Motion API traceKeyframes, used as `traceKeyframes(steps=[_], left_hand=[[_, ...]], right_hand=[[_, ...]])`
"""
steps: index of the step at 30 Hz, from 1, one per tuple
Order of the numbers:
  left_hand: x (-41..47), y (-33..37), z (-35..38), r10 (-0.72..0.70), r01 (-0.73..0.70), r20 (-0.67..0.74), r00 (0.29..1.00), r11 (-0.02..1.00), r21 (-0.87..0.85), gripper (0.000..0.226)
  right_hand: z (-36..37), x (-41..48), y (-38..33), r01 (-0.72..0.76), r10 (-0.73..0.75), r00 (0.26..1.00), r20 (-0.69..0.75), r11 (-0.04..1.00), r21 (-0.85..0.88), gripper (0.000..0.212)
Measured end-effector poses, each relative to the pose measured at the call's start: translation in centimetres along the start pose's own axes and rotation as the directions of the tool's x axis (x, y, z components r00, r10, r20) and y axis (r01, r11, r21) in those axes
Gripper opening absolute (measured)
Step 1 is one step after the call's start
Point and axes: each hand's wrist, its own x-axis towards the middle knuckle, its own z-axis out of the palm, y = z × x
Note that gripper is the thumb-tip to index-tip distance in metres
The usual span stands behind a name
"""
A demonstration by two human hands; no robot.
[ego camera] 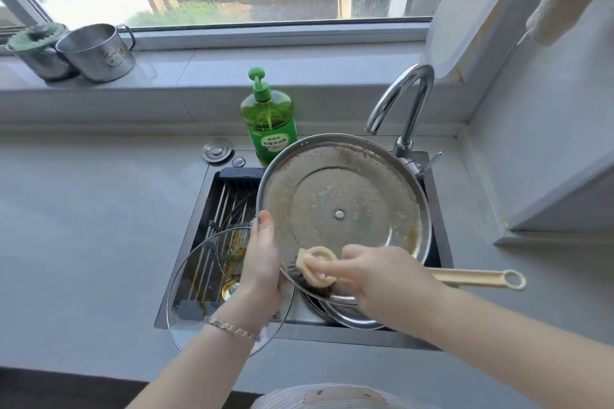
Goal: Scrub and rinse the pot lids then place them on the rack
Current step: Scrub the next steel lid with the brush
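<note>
A large steel pot lid (342, 206) is held tilted above the sink, its greasy, soapy underside facing me. My left hand (262, 262) grips its lower left rim, thumb on the inner face. My right hand (375, 272) holds a cream long-handled dish brush (315, 266), whose head presses on the lid's lower edge while the handle sticks out to the right. A dirty glass lid (199, 282) leans on the roll-up rack (216, 226) over the sink's left half. Another steel lid or pan rim (352, 319) lies in the sink below my right hand.
A green dish soap bottle (270, 119) stands behind the sink beside the chrome faucet (405, 103). Two steel pots (96, 53) sit on the window sill at the far left. A white cutting board (465, 7) leans at the right. Grey counter surrounds the sink.
</note>
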Motion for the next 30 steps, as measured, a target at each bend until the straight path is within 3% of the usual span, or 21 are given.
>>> traceKeyframes(steps=[2,6,9,11,13,15,17,22,24,28,30], left_hand=[[0.0,-0.1,-0.3,0.023,-0.023,-0.003,1.000,0.999,0.047,0.092],[-0.6,-1.0,0.3,-0.034,0.030,0.033,0.999,0.994,0.102,0.057],[0.0,-0.6,-1.0,-0.048,0.047,0.014,0.999,0.996,0.073,0.067],[0.3,-0.3,-1.6,-0.013,0.012,0.007,1.000,0.991,0.135,0.058],[-0.1,-0.7,-1.3,0.011,-0.018,0.034,0.999,0.978,0.208,0.051],[-0.7,-1.3,-0.6,-0.077,0.061,0.084,0.993,0.983,0.171,0.047],[-0.7,-1.5,-0.2,-0.118,0.104,0.110,0.987,0.986,0.127,0.046],[-0.6,-1.3,-0.4,-0.107,0.081,0.099,0.989,0.970,0.231,0.032],[-1.0,-0.7,-0.8,-0.090,0.065,0.092,0.992,0.967,0.248,0.022],[-0.2,0.2,-2.4,0.048,-0.051,0.018,0.999,0.943,0.329,0.018],[0.6,0.4,-3.0,0.039,-0.037,0.004,0.999,0.913,0.407,0.024]], right_hand=[[-0.1,-0.4,0.1,-0.004,0.003,0.999,0.032,1.000,0.025,0.065],[-0.1,2.3,0.2,-0.061,0.059,0.993,-0.106,0.998,-0.010,0.058],[1.0,0.8,0.5,0.052,-0.052,0.999,0.009,0.998,0.026,0.061],[1.5,-0.6,0.8,0.065,-0.074,0.992,0.098,0.994,0.091,0.062],[1.6,0.0,1.2,0.041,-0.047,0.997,0.058,0.993,0.106,0.059],[1.3,1.6,0.8,0.018,-0.016,0.999,-0.028,0.997,0.070,0.057],[0.9,3.2,0.6,-0.038,0.039,0.994,-0.102,0.999,0.014,0.057],[0.3,5.3,2.1,-0.253,0.236,0.942,-0.239,0.966,-0.045,0.061],[-0.3,5.7,4.2,-0.395,0.371,0.897,-0.241,0.917,-0.060,0.062],[-1.4,3.8,7.4,-0.592,0.587,0.804,-0.095,0.806,-0.030,0.066],[-1.5,3.0,7.3,-0.560,0.553,0.803,-0.220,0.828,0.038,0.053]])
